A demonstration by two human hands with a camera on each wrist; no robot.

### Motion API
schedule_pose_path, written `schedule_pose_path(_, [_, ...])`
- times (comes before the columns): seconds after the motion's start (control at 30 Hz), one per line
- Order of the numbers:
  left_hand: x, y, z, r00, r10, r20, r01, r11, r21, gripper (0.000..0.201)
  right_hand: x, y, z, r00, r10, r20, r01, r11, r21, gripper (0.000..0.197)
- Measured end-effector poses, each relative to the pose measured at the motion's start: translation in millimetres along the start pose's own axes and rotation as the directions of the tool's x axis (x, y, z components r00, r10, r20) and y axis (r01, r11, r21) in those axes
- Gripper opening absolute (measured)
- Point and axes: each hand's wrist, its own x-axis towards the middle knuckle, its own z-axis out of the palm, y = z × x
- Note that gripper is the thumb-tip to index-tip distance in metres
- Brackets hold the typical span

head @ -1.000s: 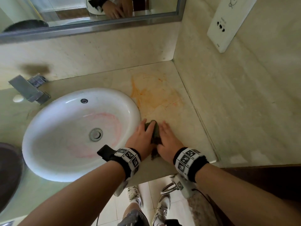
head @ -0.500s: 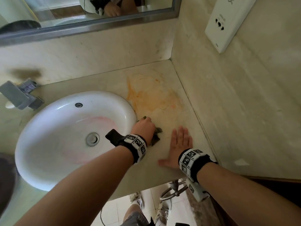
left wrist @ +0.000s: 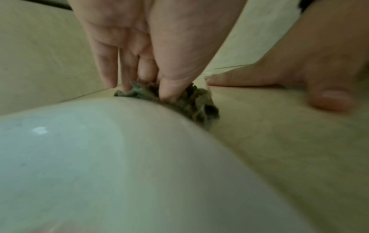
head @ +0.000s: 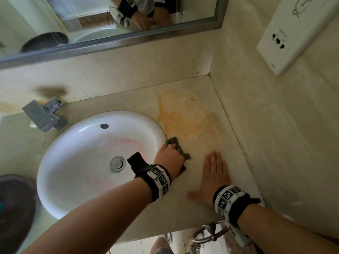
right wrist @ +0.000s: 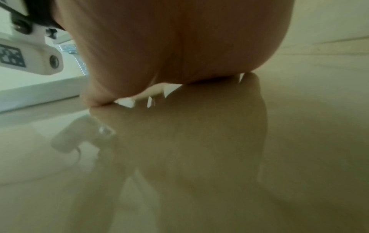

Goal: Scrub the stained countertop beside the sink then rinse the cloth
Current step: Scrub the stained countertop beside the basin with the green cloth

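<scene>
An orange stain point(head: 185, 119) spreads over the beige countertop point(head: 211, 143) to the right of the white oval sink point(head: 77, 162). My left hand point(head: 169, 156) grips a crumpled dark green cloth point(head: 175, 143) point(left wrist: 191, 100) on the counter against the sink rim, at the stain's near edge. In the left wrist view the fingers point(left wrist: 123, 75) and thumb dig into the cloth. My right hand point(head: 214, 173) lies flat, palm down, fingers straight, on the counter to the right of the cloth, holding nothing. The right wrist view shows its palm point(right wrist: 175, 47) pressed on the stone.
A square chrome faucet point(head: 43, 117) stands at the sink's back left. The side wall point(head: 275, 134) with a white socket plate point(head: 295, 33) bounds the counter on the right. A mirror point(head: 110, 24) hangs above. A dark round object point(head: 12, 213) sits at the far left.
A second ago both hands were together on the cloth. The right hand let go and went flat on the counter to the right; the left hand carried the cloth towards the stain.
</scene>
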Motion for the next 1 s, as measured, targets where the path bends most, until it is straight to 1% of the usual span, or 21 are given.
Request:
schedule_pose_path(0.13, [20.4, -20.7, -9.5, 0.997, -0.074, -0.003, 0.074, 0.997, -0.030, 0.029, 17.4, -20.7, -20.0, 0.997, -0.075, -0.011, 0.075, 0.997, -0.012, 0.141])
schedule_pose_path(0.2, [31.3, -28.9, -17.1, 0.994, -0.108, -0.003, 0.107, 0.991, -0.075, 0.027, 26.1, -33.6, -28.4, 0.995, -0.099, 0.009, 0.099, 0.994, -0.045, 0.141])
schedule_pose_path(0.3, [47.3, -48.7, -27.6, 0.984, -0.175, 0.013, 0.175, 0.968, -0.179, 0.026, 34.6, -43.9, -36.5, 0.997, -0.074, 0.032, 0.076, 0.994, -0.079, 0.147])
schedule_pose_path(0.4, [59.8, -74.6, -37.5, 0.958, -0.283, 0.049, 0.284, 0.909, -0.306, 0.024, 35.5, -48.4, -40.4, 0.997, -0.046, 0.056, 0.049, 0.997, -0.061, 0.151])
schedule_pose_path(0.47, [64.1, -84.7, -43.2, 0.947, -0.310, 0.079, 0.318, 0.887, -0.335, 0.022, 36.7, -51.8, -42.0, 0.997, -0.039, 0.073, 0.044, 0.997, -0.066, 0.153])
schedule_pose_path(0.53, [64.0, -85.2, -46.3, 0.955, -0.282, 0.094, 0.297, 0.896, -0.330, 0.024, 37.9, -54.2, -43.9, 0.996, -0.029, 0.080, 0.036, 0.996, -0.087, 0.153])
schedule_pose_path(0.63, [56.5, -71.8, -41.8, 0.975, -0.200, 0.094, 0.218, 0.936, -0.278, 0.023, 40.1, -56.4, -45.1, 0.995, -0.016, 0.097, 0.027, 0.994, -0.111, 0.153])
schedule_pose_path(0.77, [52.0, -56.4, -31.8, 0.984, -0.139, 0.116, 0.160, 0.968, -0.195, 0.023, 42.8, -56.6, -44.2, 0.994, -0.009, 0.109, 0.023, 0.991, -0.131, 0.154])
schedule_pose_path(0.9, [61.3, -67.3, -31.0, 0.985, -0.141, 0.095, 0.157, 0.968, -0.196, 0.022, 42.9, -56.4, -43.8, 0.993, -0.009, 0.115, 0.022, 0.993, -0.119, 0.156])
schedule_pose_path(1.0, [78.3, -93.4, -32.7, 0.978, -0.196, 0.071, 0.208, 0.949, -0.238, 0.024, 41.7, -55.5, -44.5, 0.994, -0.020, 0.110, 0.031, 0.994, -0.102, 0.157])
